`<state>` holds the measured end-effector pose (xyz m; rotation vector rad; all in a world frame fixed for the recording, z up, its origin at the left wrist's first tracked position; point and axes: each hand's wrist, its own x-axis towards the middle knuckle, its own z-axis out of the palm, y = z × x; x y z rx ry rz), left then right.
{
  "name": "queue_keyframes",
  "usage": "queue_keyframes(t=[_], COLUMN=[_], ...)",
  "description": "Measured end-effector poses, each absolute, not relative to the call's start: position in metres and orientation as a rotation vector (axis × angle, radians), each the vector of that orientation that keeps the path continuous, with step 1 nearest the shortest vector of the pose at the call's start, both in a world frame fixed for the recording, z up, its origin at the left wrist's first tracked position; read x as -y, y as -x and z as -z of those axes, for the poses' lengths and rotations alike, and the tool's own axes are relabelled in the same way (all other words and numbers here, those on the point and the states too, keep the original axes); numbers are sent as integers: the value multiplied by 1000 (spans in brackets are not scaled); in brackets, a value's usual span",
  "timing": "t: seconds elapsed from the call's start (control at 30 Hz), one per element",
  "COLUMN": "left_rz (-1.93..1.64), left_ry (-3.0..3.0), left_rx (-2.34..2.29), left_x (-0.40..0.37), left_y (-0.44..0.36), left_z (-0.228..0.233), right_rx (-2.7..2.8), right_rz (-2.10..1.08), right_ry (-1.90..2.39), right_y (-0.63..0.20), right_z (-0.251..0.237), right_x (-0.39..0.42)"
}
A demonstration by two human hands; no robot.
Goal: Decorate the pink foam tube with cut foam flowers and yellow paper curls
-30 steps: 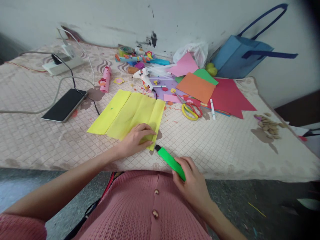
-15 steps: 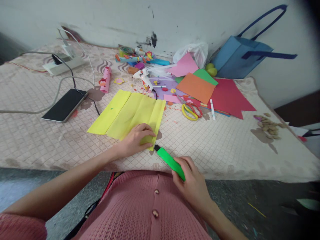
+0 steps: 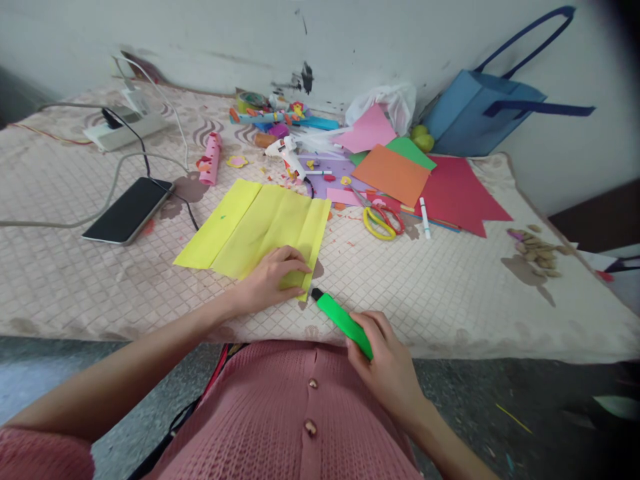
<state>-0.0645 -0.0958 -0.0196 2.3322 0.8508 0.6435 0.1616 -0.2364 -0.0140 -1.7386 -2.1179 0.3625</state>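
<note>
- Quilted surface [image 3: 450, 293] against a wall, strewn with craft scraps.
- Yellow paper [image 3: 260, 230] already creased (several folds), pressed flat under left hand [image 3: 273, 277].
- Green marker [image 3: 343, 320] pinched in right hand [image 3: 387, 363]; no marks judged drawn yet.

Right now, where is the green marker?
In the right hand, the green marker points its black tip at the yellow paper's near corner, beside the left hand.
</note>
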Motion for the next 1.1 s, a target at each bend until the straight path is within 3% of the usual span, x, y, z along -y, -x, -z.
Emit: queue_keyframes(t=[1.1], left_rz=[-642], left_ry=[-2308], left_rx=[-849], left_x=[93], left_y=[65], left_z=[23], right_rx=[2134], right_rz=[-397], right_ry=[1726], right_y=[-165], right_z=[15], right_x=[233])
